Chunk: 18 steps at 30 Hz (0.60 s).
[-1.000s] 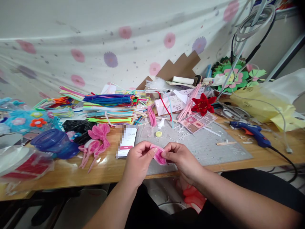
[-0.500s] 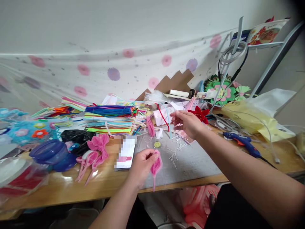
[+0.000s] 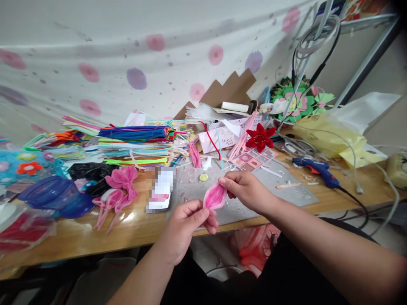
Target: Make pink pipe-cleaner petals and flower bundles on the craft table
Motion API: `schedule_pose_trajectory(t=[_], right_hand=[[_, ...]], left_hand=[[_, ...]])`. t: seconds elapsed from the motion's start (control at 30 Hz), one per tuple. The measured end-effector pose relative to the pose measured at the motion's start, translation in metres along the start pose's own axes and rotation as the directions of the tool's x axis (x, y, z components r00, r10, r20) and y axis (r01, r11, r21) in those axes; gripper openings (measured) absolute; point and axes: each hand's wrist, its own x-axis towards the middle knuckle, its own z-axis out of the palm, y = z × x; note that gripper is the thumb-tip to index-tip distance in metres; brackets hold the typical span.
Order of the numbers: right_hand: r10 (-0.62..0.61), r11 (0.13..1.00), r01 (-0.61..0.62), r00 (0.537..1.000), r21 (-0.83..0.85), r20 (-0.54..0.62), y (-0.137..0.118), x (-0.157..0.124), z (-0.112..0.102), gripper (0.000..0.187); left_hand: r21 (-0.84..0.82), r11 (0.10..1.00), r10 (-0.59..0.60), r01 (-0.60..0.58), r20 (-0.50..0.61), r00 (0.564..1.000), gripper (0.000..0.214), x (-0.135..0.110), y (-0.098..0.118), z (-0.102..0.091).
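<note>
A pink pipe-cleaner petal (image 3: 215,197) is held over the front edge of the wooden table (image 3: 127,231). My left hand (image 3: 187,224) pinches its lower end with closed fingers. My right hand (image 3: 244,190) pinches its upper tip from the right, fingers closed. Under both hands lies a grey cutting mat (image 3: 273,190). Finished pink petals (image 3: 119,188) lie to the left on the table.
A stack of coloured pipe cleaners (image 3: 136,144) fills the back left. A phone (image 3: 159,190) lies left of the mat. A red flower (image 3: 259,137), a blue glue gun (image 3: 314,169) with its cord, blue plastic bowls (image 3: 52,195) and yellow bags (image 3: 330,140) surround the mat.
My right hand came back from reaching toward the red flower and took hold of the petal's tip. My left hand turned the petal upward.
</note>
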Motion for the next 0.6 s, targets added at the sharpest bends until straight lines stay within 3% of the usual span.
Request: schedule_pose_trajectory(t=[0.1,0.2,0.3,0.4,0.6], right_hand=[[0.102,0.952,-0.116,0.993,0.284,0.063,0.003,-0.008,0.005,0.043],[0.197,0.829,-0.235,0.972,0.508,0.129,0.007,-0.016,0.017,0.039],[0.248,0.708,-0.255,0.963,0.659,0.107,0.01,-0.023,0.028,0.034],[0.218,0.644,-0.245,0.967,0.725,0.134,0.013,-0.028,0.036,0.036],[0.115,0.645,-0.178,0.984,0.743,0.136,0.017,-0.03,0.039,0.026]], left_hand=[[0.024,0.999,0.039,-0.039,-0.012,0.999,0.02,-0.001,-0.004,0.005],[0.012,0.998,0.055,-0.055,0.0,0.998,0.02,0.002,-0.007,0.009],[0.002,0.997,0.074,-0.074,0.006,0.997,0.018,0.004,-0.01,0.011],[0.039,0.994,0.097,-0.097,0.011,0.995,0.017,0.005,-0.013,0.013],[0.015,0.997,0.071,-0.072,0.06,0.996,0.016,0.004,-0.015,0.011]])
